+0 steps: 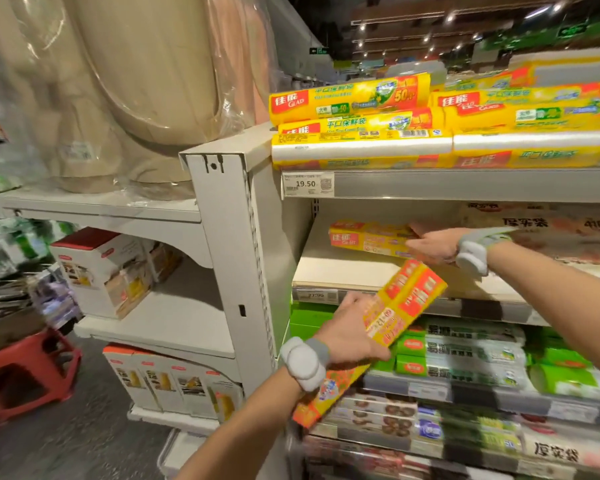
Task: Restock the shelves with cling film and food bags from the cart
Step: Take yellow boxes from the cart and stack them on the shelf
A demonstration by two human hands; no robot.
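Note:
My left hand [352,330] grips a long yellow-and-orange cling film box [400,303], held slanted in front of the shelves, its upper end near the edge of the second shelf [326,275]. My right hand [433,245] reaches into that shelf and holds the right end of another yellow-and-orange box [364,239] lying near the back. Both wrists wear grey bands. The top shelf [465,185] carries stacked yellow food bag boxes [357,116].
Green-and-white film packs [465,351] fill the shelf below, with more boxes lower down. A cream end-cap shelf [174,320] at left holds white cartons. Large beige rolls [118,81] stand above it. A red stool [25,375] sits on the floor at far left.

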